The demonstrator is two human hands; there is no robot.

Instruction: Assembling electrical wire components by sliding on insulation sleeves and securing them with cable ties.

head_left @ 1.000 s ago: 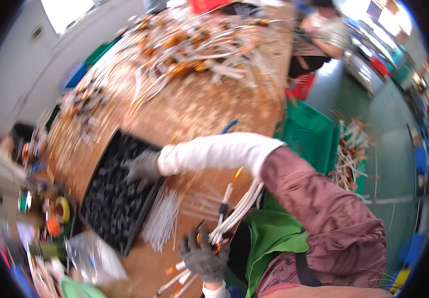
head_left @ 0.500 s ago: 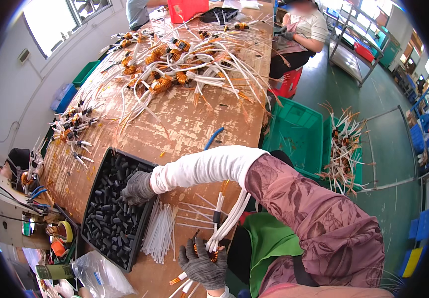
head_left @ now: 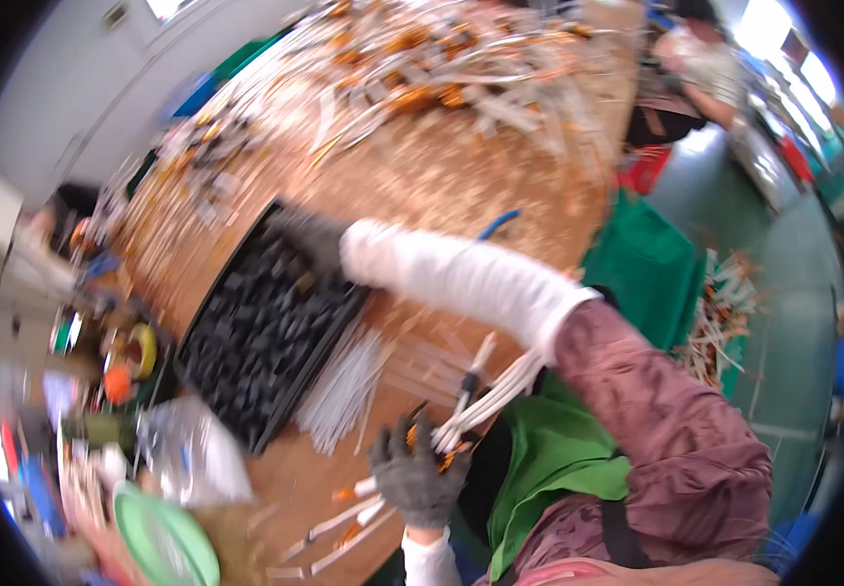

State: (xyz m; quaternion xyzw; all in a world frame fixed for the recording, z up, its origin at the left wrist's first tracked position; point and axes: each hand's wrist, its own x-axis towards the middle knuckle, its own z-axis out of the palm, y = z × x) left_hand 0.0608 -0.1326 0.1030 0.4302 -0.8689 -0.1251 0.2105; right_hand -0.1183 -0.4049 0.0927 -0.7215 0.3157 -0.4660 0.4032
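My left hand (head_left: pixel 420 476), in a grey glove, holds a copper-coloured wound coil with thick white wires (head_left: pixel 493 398) at the table's near edge. Its fingers partly hide the coil. A black sleeve (head_left: pixel 468 389) sits around one of the white leads. My right hand (head_left: pixel 313 240), gloved too, reaches into the far end of a black tray (head_left: pixel 219 266) heaped with small black caps or tube pieces (head_left: pixel 256 337). Motion blur and the pieces hide its fingertips, so I cannot tell whether it grips any.
White cable ties (head_left: pixel 341 393) lie beside the tray. Many wired coils (head_left: pixel 412 88) cover the far table. A clear plastic bag (head_left: pixel 192 454) and a pale green bowl (head_left: pixel 163 537) are at lower left. Green crates (head_left: pixel 642 264) stand at right; a co-worker (head_left: pixel 700 68) sits beyond.
The view has swung and blurred, shifting the scene; the green bowl now shows at lower left. My right hand is farther toward the tray's far end. My left hand still holds the coil.
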